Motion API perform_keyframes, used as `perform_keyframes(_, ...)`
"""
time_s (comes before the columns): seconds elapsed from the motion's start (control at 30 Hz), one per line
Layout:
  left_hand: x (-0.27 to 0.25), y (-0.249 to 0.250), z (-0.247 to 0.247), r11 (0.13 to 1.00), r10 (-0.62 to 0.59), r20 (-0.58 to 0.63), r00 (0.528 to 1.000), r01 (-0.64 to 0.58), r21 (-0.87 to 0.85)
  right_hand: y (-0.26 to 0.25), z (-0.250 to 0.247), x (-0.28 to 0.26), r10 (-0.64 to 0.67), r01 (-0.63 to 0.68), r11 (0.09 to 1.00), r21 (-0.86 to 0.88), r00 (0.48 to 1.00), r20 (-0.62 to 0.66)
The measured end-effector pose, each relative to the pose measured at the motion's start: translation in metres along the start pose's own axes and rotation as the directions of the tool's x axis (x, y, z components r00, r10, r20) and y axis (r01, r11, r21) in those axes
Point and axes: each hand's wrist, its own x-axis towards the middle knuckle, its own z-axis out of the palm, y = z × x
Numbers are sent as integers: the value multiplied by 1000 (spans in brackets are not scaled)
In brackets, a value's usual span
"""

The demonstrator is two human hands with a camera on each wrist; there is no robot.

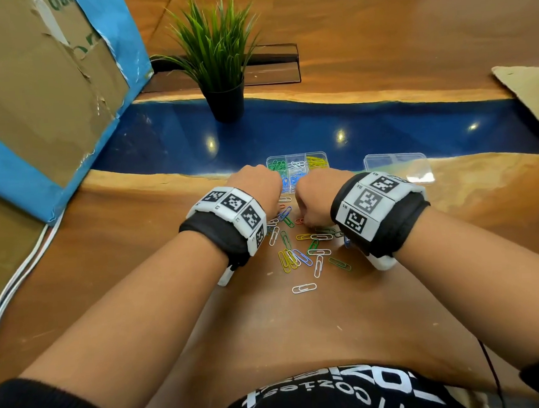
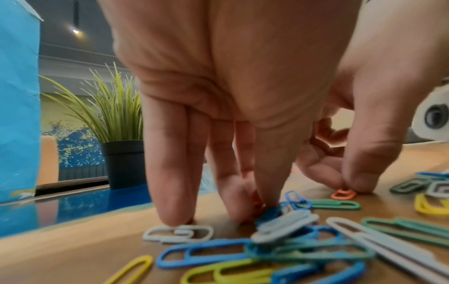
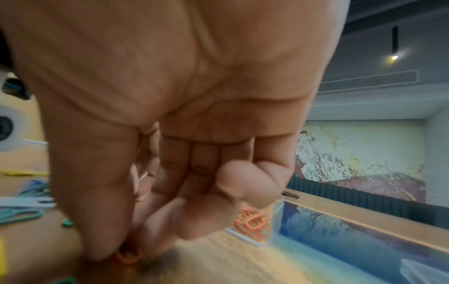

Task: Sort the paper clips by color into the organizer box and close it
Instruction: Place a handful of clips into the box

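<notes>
A clear organizer box (image 1: 297,158) holds sorted green, white, yellow and blue clips; the right wrist view shows orange clips in its near compartment (image 3: 252,222). Loose paper clips (image 1: 302,252) of mixed colours lie scattered on the wood in front of it. My left hand (image 1: 259,188) reaches down into the pile, its thumb and a finger closing on a small orange clip (image 2: 256,201). Beside it my right hand (image 1: 313,201) pinches another orange clip (image 3: 128,255) that lies on the table, thumb against forefinger. Both sets of fingertips are hidden in the head view.
The box's clear lid (image 1: 398,167) lies to the right of it. A potted plant (image 1: 222,80) stands behind on the blue resin strip. A cardboard box (image 1: 34,92) fills the left side, with white cables (image 1: 19,269) below it. Cardboard (image 1: 532,93) lies at the far right.
</notes>
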Motion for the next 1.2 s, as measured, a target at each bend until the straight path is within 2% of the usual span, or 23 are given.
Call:
perform_keyframes(0.13,-1,-2,-2,1000,-5,30,1000,5,8,2,1,1,-33,32,999,15,998,59)
perform_keyframes(0.23,-2,-3,-2,996,-32,56,998,37,-84,5,2,-2,-57,50,995,86,996,74)
perform_keyframes(0.33,-3,-2,-2,986,-38,63,997,48,-157,13,4,-5,-62,48,971,233,997,51)
perform_keyframes(0.4,-3,-1,-2,985,-28,57,998,38,-170,24,2,-9,-36,25,917,399,999,20)
perform_keyframes(0.47,-2,-1,-1,983,-21,50,999,30,-179,38,-2,-16,-13,13,771,637,1000,-5)
perform_keyframes(0.53,-2,-1,-1,982,-15,41,999,22,-186,54,-4,-23,31,9,544,839,999,-30)
perform_keyframes(0.6,-1,-2,-1,978,-14,37,999,21,-208,69,-2,-28,94,0,339,941,995,-33)
perform_keyframes(0.73,-2,-5,-1,961,-17,29,999,25,-277,83,9,-32,131,-67,5,998,989,66)
perform_keyframes(0.87,-4,-12,1,913,-60,13,998,60,-403,73,20,-27,184,-88,-283,955,972,144)
perform_keyframes(0.93,-8,-22,1,792,-90,36,995,93,-604,66,22,-23,192,-71,-400,914,968,159)
perform_keyframes(1.03,-17,-38,2,421,-129,123,984,166,-892,57,21,-16,164,-69,-450,890,974,159)
perform_keyframes(1.1,-23,-48,4,220,-154,157,976,189,-957,50,18,-13,144,-94,-412,906,975,167)
perform_keyframes(1.2,-28,-56,9,73,-188,190,963,207,-976,38,17,-7,102,-115,-282,953,984,149)
